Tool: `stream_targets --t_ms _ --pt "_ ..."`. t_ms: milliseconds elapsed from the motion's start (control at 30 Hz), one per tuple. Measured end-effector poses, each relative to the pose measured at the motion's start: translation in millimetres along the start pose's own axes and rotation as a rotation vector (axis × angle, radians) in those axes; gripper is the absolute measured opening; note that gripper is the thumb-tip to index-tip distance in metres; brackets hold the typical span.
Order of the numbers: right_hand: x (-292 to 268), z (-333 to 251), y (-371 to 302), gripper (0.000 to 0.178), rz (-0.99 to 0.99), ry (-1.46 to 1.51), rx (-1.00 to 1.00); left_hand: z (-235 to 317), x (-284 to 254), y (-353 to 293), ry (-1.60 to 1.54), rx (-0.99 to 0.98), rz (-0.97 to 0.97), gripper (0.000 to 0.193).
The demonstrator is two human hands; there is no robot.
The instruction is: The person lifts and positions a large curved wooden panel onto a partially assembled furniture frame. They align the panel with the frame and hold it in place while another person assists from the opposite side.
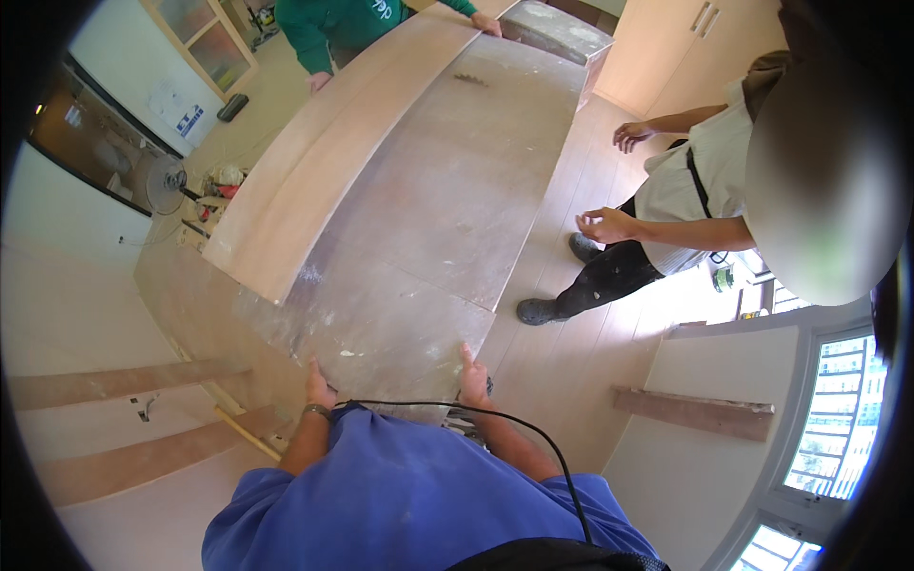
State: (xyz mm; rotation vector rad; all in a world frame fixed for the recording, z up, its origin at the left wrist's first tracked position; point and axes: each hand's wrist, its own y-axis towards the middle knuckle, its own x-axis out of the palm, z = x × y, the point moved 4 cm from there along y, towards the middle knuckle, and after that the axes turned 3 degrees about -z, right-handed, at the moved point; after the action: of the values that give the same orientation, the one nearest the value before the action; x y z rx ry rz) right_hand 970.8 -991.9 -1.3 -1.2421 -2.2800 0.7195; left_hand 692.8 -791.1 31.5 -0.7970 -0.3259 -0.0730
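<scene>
A long, worn grey-brown board [447,181] stretches away in front of me, scuffed and spotted with white. At its near left corner, my left hand [320,388] grips the edge, with one digit showing and the other fingers hidden. My right hand [472,381] holds the near right corner in the same way, one digit pointing up along the top. A long, pale plywood sheet [333,152] lies along the left side of the board and overhangs it. At the far end, a person in green [333,33] has hands at the plywood and the board.
On the right stands a person in a pale shirt [685,195], hands raised and free of the board. A standing fan [167,183] and clutter are at the left wall. Wooden strips [124,381] line the left wall; a ledge [695,409] juts out at right. A black cable [514,419] crosses before me.
</scene>
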Motion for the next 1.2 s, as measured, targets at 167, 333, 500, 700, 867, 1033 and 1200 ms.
stream_targets --t_ms 167,333,500,700,867,1033,1200 --pt "-5.7 -7.5 0.4 0.063 -0.080 -0.125 0.067 -0.8 10.2 -9.1 0.080 0.009 0.191 0.057" --pt "-9.4 12.0 19.5 0.049 -0.265 -0.076 -0.030 -10.3 -2.8 12.0 0.128 0.041 0.334 0.040" --pt "3.3 -45.8 -13.6 0.054 -0.573 -0.166 0.296 -26.3 -89.7 41.4 0.197 -0.014 0.233 0.038" --pt "7.0 -69.0 -7.3 0.066 -0.639 -0.395 0.432 -76.8 -105.2 -54.2 0.821 0.175 0.392 0.046" --pt "3.7 -75.2 4.0 0.077 -0.731 -0.685 0.553 -125.4 -68.1 -148.0 0.963 0.145 0.551 0.038" --pt "3.1 -77.9 12.7 0.082 -0.761 -0.851 0.600 -180.2 -61.0 -156.2 0.940 0.019 0.509 0.036" --pt "-7.2 -63.3 32.6 0.081 -0.829 -0.814 0.578 -219.9 -47.0 -165.4 0.761 -0.002 0.554 0.040"
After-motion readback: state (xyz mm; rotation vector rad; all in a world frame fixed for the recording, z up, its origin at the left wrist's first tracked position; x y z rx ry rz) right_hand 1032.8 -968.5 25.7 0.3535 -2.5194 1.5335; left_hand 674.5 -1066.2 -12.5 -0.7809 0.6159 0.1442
